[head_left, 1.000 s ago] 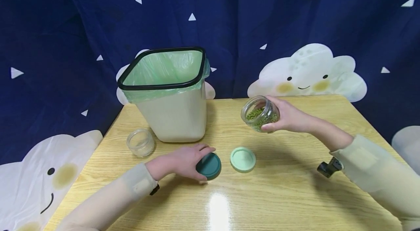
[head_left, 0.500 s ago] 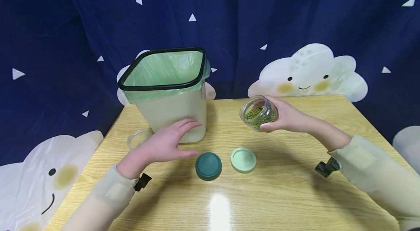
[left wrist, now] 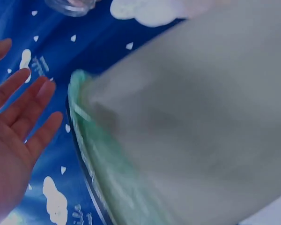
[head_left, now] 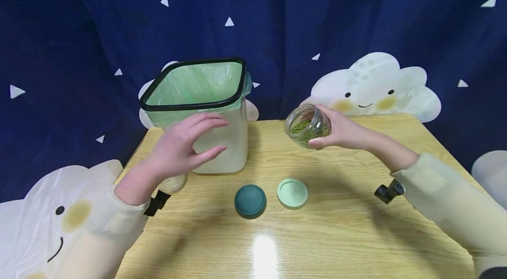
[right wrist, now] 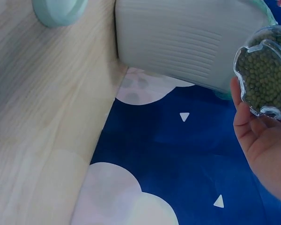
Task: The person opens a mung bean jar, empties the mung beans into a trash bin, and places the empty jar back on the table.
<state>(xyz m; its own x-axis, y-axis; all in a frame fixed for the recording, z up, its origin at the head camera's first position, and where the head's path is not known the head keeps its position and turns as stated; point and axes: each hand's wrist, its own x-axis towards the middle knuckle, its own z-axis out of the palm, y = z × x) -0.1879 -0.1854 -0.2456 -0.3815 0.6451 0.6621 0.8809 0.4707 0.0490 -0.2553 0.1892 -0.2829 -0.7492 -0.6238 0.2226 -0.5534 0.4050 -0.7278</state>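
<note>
My right hand (head_left: 336, 128) grips a clear jar (head_left: 308, 126) by its side, above the table. The jar is tilted with its mouth to the left, and green mung beans (right wrist: 264, 77) lie inside it. In the head view my left hand (head_left: 184, 143) is raised before the white bin (head_left: 227, 138), fingers spread and holding nothing. Its fingers (left wrist: 30, 108) also show apart from the bin's rim in the left wrist view. A dark green lid (head_left: 250, 201) and a light green lid (head_left: 292, 193) lie side by side on the table.
The bin has a black rim (head_left: 190, 106) and a green liner bag (head_left: 198, 83). A second clear jar (head_left: 173, 183) stands on the wooden table (head_left: 325, 235), partly hidden behind my left wrist. A dark blue curtain (head_left: 277, 15) hangs behind the table.
My left hand has left the dark green lid on the table and moved up and left to the bin. My right hand has shifted slightly up and left with the jar.
</note>
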